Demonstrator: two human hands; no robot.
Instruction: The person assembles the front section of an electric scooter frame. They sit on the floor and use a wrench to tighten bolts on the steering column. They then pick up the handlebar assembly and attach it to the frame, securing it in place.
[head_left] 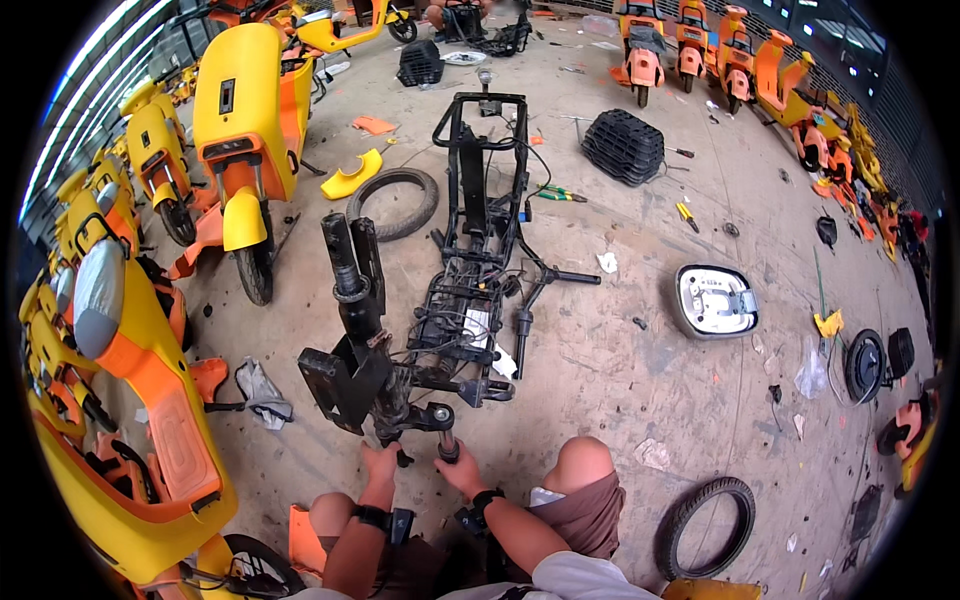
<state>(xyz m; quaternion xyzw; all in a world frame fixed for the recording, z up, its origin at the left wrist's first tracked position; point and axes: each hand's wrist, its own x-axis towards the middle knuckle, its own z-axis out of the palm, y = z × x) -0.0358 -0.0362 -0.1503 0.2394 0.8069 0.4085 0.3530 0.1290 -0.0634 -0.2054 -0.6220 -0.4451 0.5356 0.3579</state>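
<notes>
A scooter frame lay on the concrete floor directly before the person. It was black metal, stripped of panels, with scuffed finish and loose cables along its middle. Its long axis ran away from the person: the fork pointed toward the knees, the squared loop pointed away. The steering tube pointed away, left of the main frame. The left grip was closed at one fork end, fingers partly hidden; the right grip was wrapped around the other.
</notes>
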